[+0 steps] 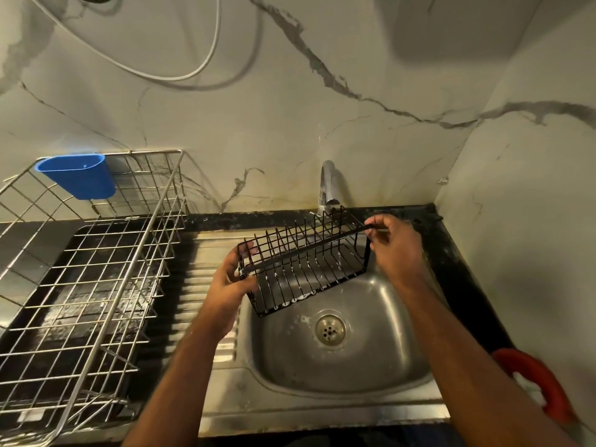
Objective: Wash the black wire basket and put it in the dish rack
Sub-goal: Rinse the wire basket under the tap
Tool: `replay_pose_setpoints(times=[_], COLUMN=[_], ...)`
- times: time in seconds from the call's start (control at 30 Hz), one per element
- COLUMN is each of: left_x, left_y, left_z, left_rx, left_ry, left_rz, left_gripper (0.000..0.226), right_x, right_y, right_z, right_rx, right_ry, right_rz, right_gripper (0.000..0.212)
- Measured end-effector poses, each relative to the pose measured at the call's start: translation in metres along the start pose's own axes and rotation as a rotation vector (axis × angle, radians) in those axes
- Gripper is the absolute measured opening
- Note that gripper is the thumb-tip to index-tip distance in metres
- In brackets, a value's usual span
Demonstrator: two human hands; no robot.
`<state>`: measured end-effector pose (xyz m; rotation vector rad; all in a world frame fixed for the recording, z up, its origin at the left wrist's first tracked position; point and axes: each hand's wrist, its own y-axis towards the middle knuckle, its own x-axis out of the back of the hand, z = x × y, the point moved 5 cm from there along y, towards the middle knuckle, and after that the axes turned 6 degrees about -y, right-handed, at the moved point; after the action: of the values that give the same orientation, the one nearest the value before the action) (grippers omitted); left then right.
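I hold the black wire basket [300, 262] tilted over the steel sink [364, 366], just under the tap [329, 185]. My left hand [230, 282] grips its left end, fingers curled round the rim. My right hand [395, 246] pinches the top rim at the basket's right end. A thin stream of water seems to fall from the tap onto the basket. White soap blobs cling to the basket's lower edge. The silver dish rack [87, 279] stands to the left on the counter, with nothing in it.
A blue plastic cup holder [79, 177] hangs on the rack's back rim. The ribbed drainboard [206, 304] lies between rack and sink bowl. A red handle [545, 385] sits at the right counter edge. Marble walls close in behind and right.
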<state>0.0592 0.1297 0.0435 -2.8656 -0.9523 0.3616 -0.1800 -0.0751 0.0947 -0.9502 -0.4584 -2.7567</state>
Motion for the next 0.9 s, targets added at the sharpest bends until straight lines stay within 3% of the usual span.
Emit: replay_pose_setpoints(times=[0.23, 0.67, 0.9], left_x=[-0.016, -0.021, -0.016], left_y=[0.016, 0.043, 0.052], left_z=[0.006, 0.005, 0.001], left_rx=[0.032, 0.047, 0.020], left_ry=[0.035, 0.028, 0.029], left_rz=[0.037, -0.078, -0.109], left_gripper=[0.068, 0.045, 0.050], right_x=[0.017, 0.007, -0.001], right_y=[0.002, 0.002, 0.001], right_z=[-0.012, -0.015, -0.017], right_rx=[0.021, -0.012, -0.029], right_ry=[-0.040, -0.030, -0.011], right_rz=[-0.061, -0.055, -0.058], right_gripper=[0.022, 0.021, 0.021])
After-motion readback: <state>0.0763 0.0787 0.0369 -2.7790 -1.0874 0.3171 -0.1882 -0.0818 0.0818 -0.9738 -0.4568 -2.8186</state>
